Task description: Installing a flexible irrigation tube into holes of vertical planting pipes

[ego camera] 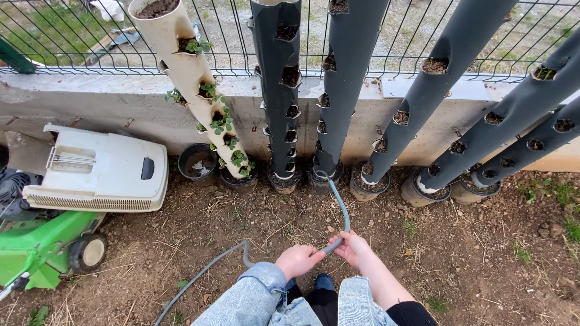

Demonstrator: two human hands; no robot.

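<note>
Left hand [297, 259] and right hand [353, 247] both clenched around a grey hose [342, 208], hose curving up over bare soil toward the base of a dark planter pipe [279, 90], cream planter pipe [192, 78] with seedlings leaning beside it, green lawnmower [45, 241] at the ground's left edge

One head-worn camera looks steeply down and forward from standing height. The hands [326, 253] sit near the lower edge; leaning planter pipes [278, 90] and fence [78, 36] fill the top.
</note>
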